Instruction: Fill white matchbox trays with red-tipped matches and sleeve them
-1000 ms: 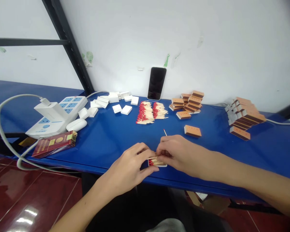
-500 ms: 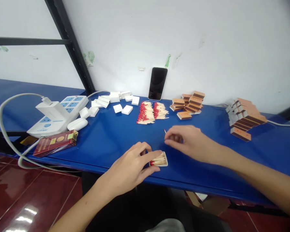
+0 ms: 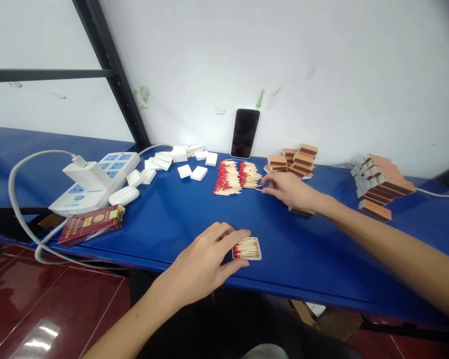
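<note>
My left hand (image 3: 205, 259) grips the left end of a small white matchbox tray (image 3: 260, 249) near the table's front edge, thumb and fingers on its long sides. Red-headed matches (image 3: 247, 247) lie in the tray, heads to the left, partly under the fingers. My right hand (image 3: 290, 190) reaches to the right edge of a smaller pile of matches (image 3: 250, 174). A match (image 3: 259, 189) shows at its pinched fingertips, its red head toward the pile. Left of that lies a larger pile of matches (image 3: 227, 178).
White empty tray-like boxes (image 3: 199, 173) lie scattered back left. Orange matchbox sleeves (image 3: 303, 158) are heaped behind my right hand, with stacked matchboxes (image 3: 387, 179) farther right. A phone (image 3: 245, 133) leans on the wall. A power strip (image 3: 97, 182), white mouse (image 3: 123, 195) and red packet (image 3: 92, 224) sit left.
My right hand has moved from near the tray back to the smaller match pile, a match still at its fingertips. My left hand keeps its hold on the tray. The view has shifted slightly.
</note>
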A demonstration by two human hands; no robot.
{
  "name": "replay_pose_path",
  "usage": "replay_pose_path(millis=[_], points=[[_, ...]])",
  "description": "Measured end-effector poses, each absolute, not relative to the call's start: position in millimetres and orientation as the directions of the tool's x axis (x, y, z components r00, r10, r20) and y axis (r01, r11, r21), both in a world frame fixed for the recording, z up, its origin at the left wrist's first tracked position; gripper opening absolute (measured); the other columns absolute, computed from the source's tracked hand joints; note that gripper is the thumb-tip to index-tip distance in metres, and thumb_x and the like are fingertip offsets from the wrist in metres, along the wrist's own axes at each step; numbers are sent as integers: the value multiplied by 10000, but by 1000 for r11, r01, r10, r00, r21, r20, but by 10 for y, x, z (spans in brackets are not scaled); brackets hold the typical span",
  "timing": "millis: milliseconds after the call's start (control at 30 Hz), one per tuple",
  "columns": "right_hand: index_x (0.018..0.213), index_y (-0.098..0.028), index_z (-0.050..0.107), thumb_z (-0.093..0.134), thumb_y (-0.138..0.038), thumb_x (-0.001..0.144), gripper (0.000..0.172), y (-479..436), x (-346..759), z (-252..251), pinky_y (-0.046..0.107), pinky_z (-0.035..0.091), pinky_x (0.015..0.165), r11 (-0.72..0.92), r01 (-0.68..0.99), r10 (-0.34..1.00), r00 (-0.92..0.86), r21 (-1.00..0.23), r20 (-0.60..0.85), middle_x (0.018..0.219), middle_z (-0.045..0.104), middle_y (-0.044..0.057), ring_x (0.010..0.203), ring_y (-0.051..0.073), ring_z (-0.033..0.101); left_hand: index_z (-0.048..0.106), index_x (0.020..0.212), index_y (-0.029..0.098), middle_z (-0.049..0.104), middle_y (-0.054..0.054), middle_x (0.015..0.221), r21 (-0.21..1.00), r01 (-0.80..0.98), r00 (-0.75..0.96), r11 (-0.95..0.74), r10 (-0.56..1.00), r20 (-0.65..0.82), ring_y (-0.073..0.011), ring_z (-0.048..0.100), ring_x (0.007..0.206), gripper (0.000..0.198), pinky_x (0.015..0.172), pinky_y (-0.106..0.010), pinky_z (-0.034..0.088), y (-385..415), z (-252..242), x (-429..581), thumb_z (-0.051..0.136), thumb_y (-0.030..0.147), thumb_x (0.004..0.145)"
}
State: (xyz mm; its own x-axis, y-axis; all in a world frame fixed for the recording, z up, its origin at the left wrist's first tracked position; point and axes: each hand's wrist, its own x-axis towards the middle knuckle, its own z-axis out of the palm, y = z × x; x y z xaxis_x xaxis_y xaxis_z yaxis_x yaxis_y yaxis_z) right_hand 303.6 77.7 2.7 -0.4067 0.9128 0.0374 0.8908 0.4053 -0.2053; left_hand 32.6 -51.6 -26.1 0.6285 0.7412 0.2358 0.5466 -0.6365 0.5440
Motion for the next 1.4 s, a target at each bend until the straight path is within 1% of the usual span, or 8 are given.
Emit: replay_pose_path(millis=[200, 433, 667, 867, 1000, 1100, 1267, 1400], points=[[881, -172, 620, 487, -329, 932, 212, 802, 3092, 28, 277, 390, 644, 386, 868, 903, -425, -313, -64, 778, 649, 33, 679, 162, 569, 530, 1327, 266, 600, -69, 1204, 553, 548, 616, -627, 750, 241, -232, 582, 1093, 394, 973, -410, 520, -523, -245, 330, 612, 348, 950], [860, -187, 540, 370, -326, 976, 249, 315, 3151, 126, 338, 402, 688, 470, 869, 879, -477, -153, -13, 873, 600, 93, 734, 209, 547, 482, 1350, 271, 600, -65, 1209, 562, 556, 604, -612, 762, 233, -234, 577, 1102, 432, 973, -410, 512, -526, -251, 332, 611, 369, 949], [921, -233, 540, 364, -404, 1014, 263, -422, 2746, 362, 318, 437, 689, 445, 743, 784, -593, -499, -183, 934, 626, 33, 778, 178, 574, 485, 1288, 265, 611, -50, 1178, 580, 553, 593, -598, 772, 230, -221, 590, 1055, 390, 903, -380, 527, -537, -248, 337, 634, 347, 937], [857, -209, 531, 397, -316, 1007, 228, -368, 2580, 262, 317, 420, 691, 482, 704, 764, -629, -522, -144, 918, 596, 37, 804, 173, 552, 583, 1182, 241, 638, -35, 1131, 561, 520, 627, -644, 734, 263, -198, 591, 1019, 251, 910, -358, 520, -516, -215, 340, 617, 330, 949], [845, -206, 533, 464, -297, 991, 185, -318, 2571, 151, 278, 389, 655, 501, 632, 757, -651, -592, -54, 815, 562, -8, 716, 134, 506, 636, 1157, 221, 645, -42, 1138, 554, 493, 646, -671, 709, 284, -200, 588, 1004, 232, 910, -360, 509, -507, -245, 335, 610, 331, 954], [816, -204, 543, 524, -327, 967, 196, -307, 2561, 82, 258, 359, 604, 450, 597, 788, -615, -664, -19, 722, 508, -39, 640, 114, 449, 643, 1184, 240, 636, -40, 1155, 562, 483, 646, -672, 706, 289, -197, 582, 1019, 242, 916, -352, 501, -506, -264, 331, 609, 316, 957], [779, -200, 569, 588, -427, 918, 267, -269, 2523, 58, 254, 328, 555, 284, 564, 828, -553, -776, -99, 642, 473, -59, 592, 108, 410, 633, 1131, 233, 635, -34, 1145, 569, 482, 650, -667, 707, 278, -195, 577, 1029, 206, 922, -339, 485, -500, -254, 329, 617, 331, 951], [863, -196, 585, 565, -422, 928, 236, -254, 2573, 103, 263, 361, 582, 230, 512, 819, -561, -827, -120, 702, 528, -38, 636, 121, 453, 562, 1027, 207, 627, -33, 1021, 591, 551, 586, -590, 777, 229, -192, 588, 906, 212, 836, -337, 497, -514, -265, 325, 663, 357, 916]])
